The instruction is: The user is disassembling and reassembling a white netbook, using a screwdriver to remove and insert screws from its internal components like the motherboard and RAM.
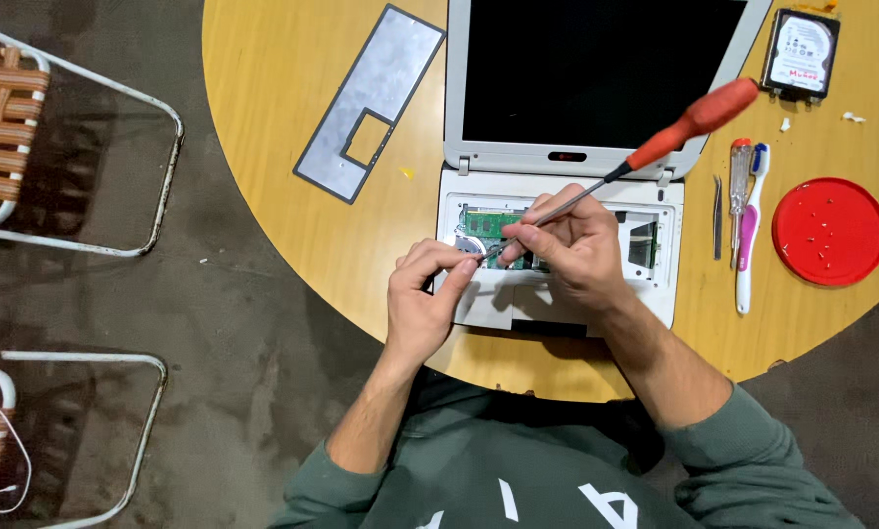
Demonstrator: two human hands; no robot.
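Screwdriver (655, 147) slanting handle-up-right (tip apparently in laptop (655, 260)), right hand (571, 245) pinching shaft, left hand (425, 294) fingers curled.

The screwdriver (655, 152) tip is hidden between the fingers of the right hand (571, 250) and left hand (425, 304). The hands cover part of the opened laptop (567, 245). The top edge cuts off the laptop's screen. The specks on the red lid (829, 231), near the table's (283, 118) right edge, are too small to tell.

screwdriver (645, 157): orange plastic handle, metal shaft | table (283, 196): smooth wood | lid (829, 231): red plastic
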